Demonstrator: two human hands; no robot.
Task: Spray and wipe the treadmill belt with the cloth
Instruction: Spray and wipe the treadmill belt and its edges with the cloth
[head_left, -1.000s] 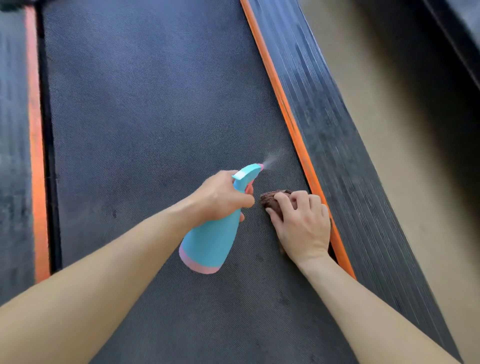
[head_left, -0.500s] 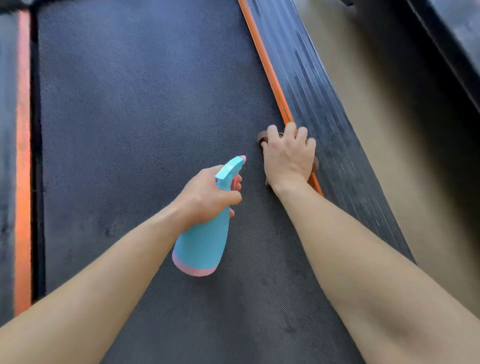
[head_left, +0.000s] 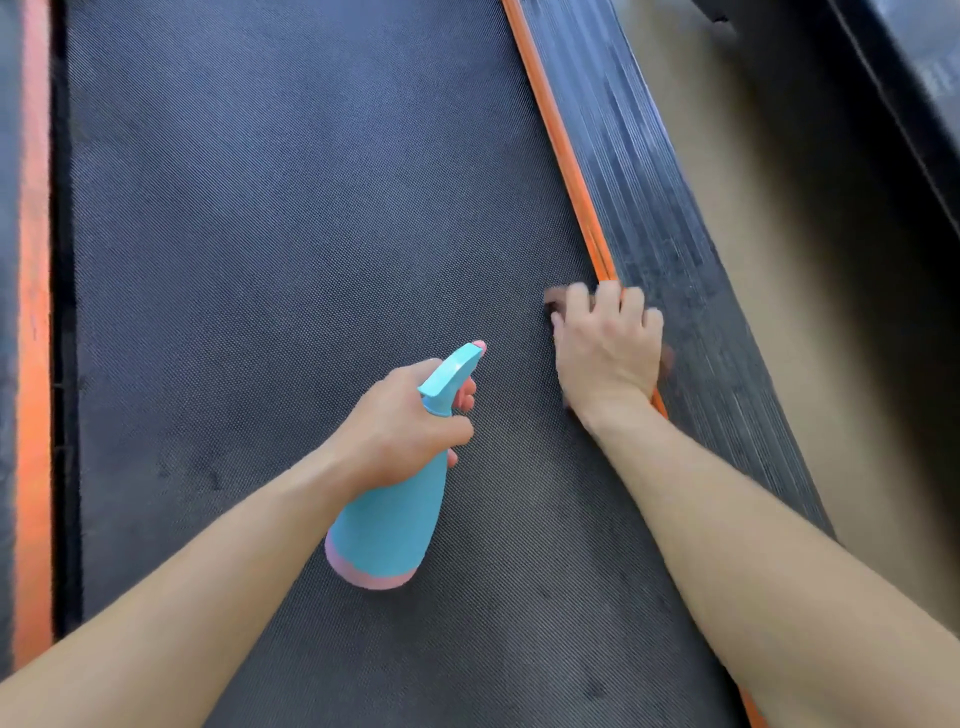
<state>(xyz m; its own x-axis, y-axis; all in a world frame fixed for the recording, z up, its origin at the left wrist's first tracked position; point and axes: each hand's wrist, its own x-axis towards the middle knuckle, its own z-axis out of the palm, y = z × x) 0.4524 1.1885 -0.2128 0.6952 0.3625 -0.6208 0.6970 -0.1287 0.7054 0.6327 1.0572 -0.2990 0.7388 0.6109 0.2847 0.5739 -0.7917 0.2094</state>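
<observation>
The dark textured treadmill belt (head_left: 291, 249) fills most of the head view. My left hand (head_left: 400, 426) grips a turquoise spray bottle (head_left: 387, 525) with a pink base by its neck, nozzle pointing up and to the right. My right hand (head_left: 608, 348) presses a brown cloth (head_left: 553, 301) onto the belt at its right edge, against the orange strip (head_left: 558, 140). Only a blurred corner of the cloth shows beyond my fingers; the hand hides the rest of it.
A ribbed black side rail (head_left: 654, 218) runs along the right of the orange strip, with beige floor (head_left: 769, 270) beyond it. Another orange strip (head_left: 34, 312) borders the belt on the left. A dark machine part (head_left: 904, 88) crosses the top right.
The spray mist seen a second ago is gone. My right hand slid the cloth forward along the belt's right edge, then came back a little. The bottle has stayed in about the same place.
</observation>
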